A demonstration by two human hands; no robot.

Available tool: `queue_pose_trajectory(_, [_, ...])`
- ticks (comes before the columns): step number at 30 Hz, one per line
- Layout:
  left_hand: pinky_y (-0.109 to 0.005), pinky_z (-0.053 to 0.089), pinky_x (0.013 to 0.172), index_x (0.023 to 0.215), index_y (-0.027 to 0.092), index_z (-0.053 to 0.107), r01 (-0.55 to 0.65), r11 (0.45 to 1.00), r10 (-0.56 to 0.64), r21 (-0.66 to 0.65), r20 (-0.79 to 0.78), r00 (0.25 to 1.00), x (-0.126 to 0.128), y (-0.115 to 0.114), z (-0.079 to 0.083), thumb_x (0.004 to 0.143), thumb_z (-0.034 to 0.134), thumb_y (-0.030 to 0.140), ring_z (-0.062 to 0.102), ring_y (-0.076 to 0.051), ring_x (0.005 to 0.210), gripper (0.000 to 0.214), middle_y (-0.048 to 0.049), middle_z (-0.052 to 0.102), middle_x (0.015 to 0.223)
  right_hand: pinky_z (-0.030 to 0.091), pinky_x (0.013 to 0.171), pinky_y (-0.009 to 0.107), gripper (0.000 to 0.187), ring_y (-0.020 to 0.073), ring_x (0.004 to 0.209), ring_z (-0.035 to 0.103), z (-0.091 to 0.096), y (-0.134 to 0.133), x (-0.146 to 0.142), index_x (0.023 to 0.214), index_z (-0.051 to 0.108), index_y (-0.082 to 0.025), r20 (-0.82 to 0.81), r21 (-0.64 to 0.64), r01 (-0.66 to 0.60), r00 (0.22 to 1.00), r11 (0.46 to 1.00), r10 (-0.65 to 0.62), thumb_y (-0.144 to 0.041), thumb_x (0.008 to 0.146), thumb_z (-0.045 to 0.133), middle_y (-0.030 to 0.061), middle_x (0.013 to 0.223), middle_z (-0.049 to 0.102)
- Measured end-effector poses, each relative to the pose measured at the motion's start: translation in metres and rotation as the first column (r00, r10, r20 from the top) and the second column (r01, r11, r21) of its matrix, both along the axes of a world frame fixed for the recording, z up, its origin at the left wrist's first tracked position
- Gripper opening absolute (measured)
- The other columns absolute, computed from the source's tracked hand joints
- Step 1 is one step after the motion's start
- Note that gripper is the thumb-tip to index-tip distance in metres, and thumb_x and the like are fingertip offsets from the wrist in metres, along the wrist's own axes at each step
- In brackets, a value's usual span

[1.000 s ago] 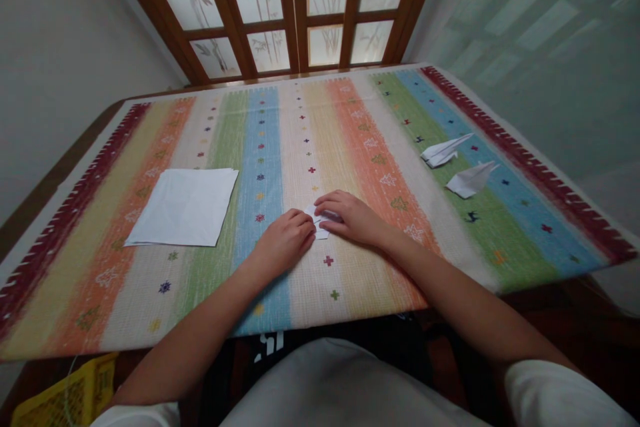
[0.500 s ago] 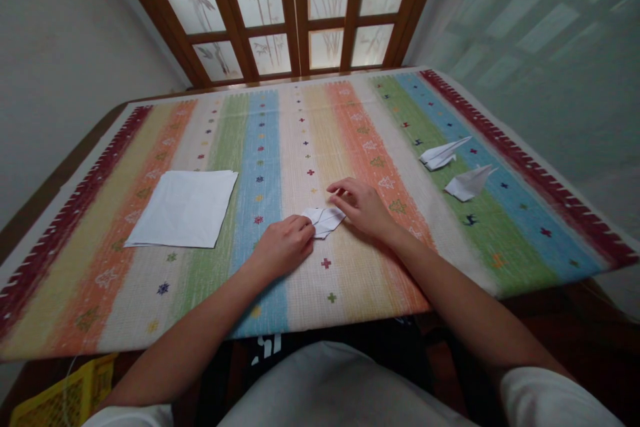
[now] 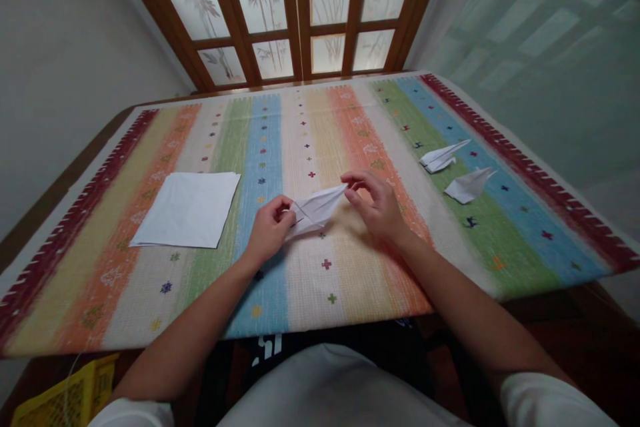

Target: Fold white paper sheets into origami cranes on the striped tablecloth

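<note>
A piece of folded white paper (image 3: 316,209) with creases across it is stretched between my two hands, a little above the striped tablecloth. My left hand (image 3: 273,225) pinches its left end between thumb and fingers. At the other end, the thumb and fingertips of my right hand (image 3: 376,205) grip the paper's tip. Two folded paper cranes stand on the green stripe to the right: one crane (image 3: 441,157) farther back, the other crane (image 3: 468,186) just in front of it. A stack of white paper sheets (image 3: 187,209) lies left of my left hand.
The striped tablecloth (image 3: 295,290) covers the table up to its near edge in front of my body. A yellow plastic basket (image 3: 65,395) sits below the table at lower left. Wooden doors with glass panes (image 3: 295,20) stand behind the far edge.
The folded paper has come up off the cloth and now spans wider between my hands. My right hand has taken hold of its right tip; my left hand has shifted slightly left.
</note>
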State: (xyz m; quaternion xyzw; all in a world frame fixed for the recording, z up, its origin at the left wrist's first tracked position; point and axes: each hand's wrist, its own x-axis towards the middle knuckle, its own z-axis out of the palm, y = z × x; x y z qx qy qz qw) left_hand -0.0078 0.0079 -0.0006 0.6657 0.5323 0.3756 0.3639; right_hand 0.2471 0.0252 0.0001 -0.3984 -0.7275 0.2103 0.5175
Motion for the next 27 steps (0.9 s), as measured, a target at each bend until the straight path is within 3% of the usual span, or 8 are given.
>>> queue_pose_trajectory(3, [-0.021,0.033,0.054,0.083,0.021,0.054,-0.018,0.994,0.036,-0.108,0.167,0.985,0.0,0.001,-0.002,0.087,0.054,0.025,0.041,-0.011,0.056,0.006,0.0062,0.044,0.065,0.06,0.09,0.042,0.041,0.0253,0.106,0.068,-0.003,-0.003,-0.002,0.13,0.063,-0.028,-0.043,-0.037,-0.048,0.998,0.998,0.047,-0.054,0.099,0.068,0.0106,0.128,0.066])
queue_pose_trajectory(6, [-0.02,0.029,0.052,0.097,0.022,0.055,0.02,0.983,0.02,-0.183,0.213,0.977,0.003,-0.001,-0.005,0.09,0.057,0.028,0.037,-0.009,0.052,0.01,0.0086,0.041,0.066,0.062,0.093,0.044,0.06,0.0276,0.118,0.066,-0.005,-0.005,-0.004,0.145,0.052,-0.033,-0.051,-0.127,-0.093,0.995,0.987,0.088,-0.056,0.094,0.072,0.0123,0.147,0.055])
queue_pose_trajectory(8, [-0.02,0.029,0.052,0.11,0.022,0.053,0.04,0.98,0.0,-0.197,0.199,0.98,0.004,-0.004,-0.007,0.091,0.058,0.027,0.041,-0.009,0.052,0.02,0.0085,0.048,0.069,0.056,0.104,0.051,0.054,0.0325,0.131,0.059,-0.004,-0.007,-0.004,0.142,0.057,-0.033,0.057,-0.064,-0.056,0.997,0.996,0.059,-0.05,0.093,0.074,0.0125,0.15,0.053])
queue_pose_trajectory(10, [-0.02,0.034,0.054,0.119,0.023,0.05,0.047,0.983,-0.023,-0.177,0.135,0.991,0.004,-0.005,-0.007,0.093,0.058,0.024,0.049,-0.009,0.054,0.028,0.0061,0.059,0.076,0.046,0.114,0.059,0.033,0.0363,0.139,0.052,-0.001,-0.009,-0.003,0.126,0.069,-0.031,0.199,0.086,-0.045,0.98,0.995,0.027,-0.039,0.094,0.074,0.0122,0.147,0.055])
queue_pose_trajectory(12, [-0.021,0.041,0.059,0.124,0.023,0.048,0.05,0.99,-0.047,-0.133,0.032,0.998,0.004,-0.006,-0.008,0.094,0.056,0.02,0.057,-0.01,0.059,0.031,0.0022,0.068,0.085,0.043,0.115,0.058,0.019,0.0344,0.133,0.056,0.001,-0.011,-0.003,0.115,0.075,-0.03,0.33,0.172,-0.17,0.938,0.97,0.106,-0.032,0.096,0.071,0.011,0.139,0.062])
queue_pose_trajectory(16, [-0.029,0.051,0.074,0.122,0.023,0.049,0.061,0.998,-0.057,0.018,-0.164,0.985,0.003,-0.007,-0.011,0.095,0.056,0.014,0.067,-0.014,0.074,0.03,-0.0049,0.074,0.105,0.048,0.106,0.049,0.023,0.0297,0.12,0.063,-0.004,-0.012,-0.009,0.115,0.076,-0.026,0.528,0.022,-0.426,0.774,0.905,0.351,-0.037,0.094,0.078,0.01,0.127,0.071])
queue_pose_trajectory(21, [-0.036,0.054,0.089,0.118,0.02,0.053,0.165,0.973,-0.093,0.161,-0.381,0.92,0.008,-0.01,-0.014,0.096,0.054,0.011,0.07,-0.022,0.102,0.023,-0.0096,0.071,0.113,0.051,0.094,0.043,0.019,0.0272,0.108,0.067,-0.018,-0.01,-0.018,0.114,0.077,-0.022,0.605,-0.078,-0.413,0.704,0.907,0.373,-0.027,0.096,0.076,0.0112,0.117,0.076])
queue_pose_trajectory(27, [-0.033,0.051,0.073,0.123,0.018,0.061,0.177,0.974,-0.039,0.144,-0.659,0.751,0.001,-0.018,0.002,0.103,0.058,0.028,0.069,-0.024,0.091,0.023,-0.0136,0.069,0.122,0.052,0.091,0.039,0.017,0.0251,0.104,0.069,-0.018,-0.013,-0.022,0.113,0.079,-0.021,0.633,-0.057,-0.384,0.7,0.922,0.331,-0.024,0.098,0.072,0.0108,0.113,0.077])
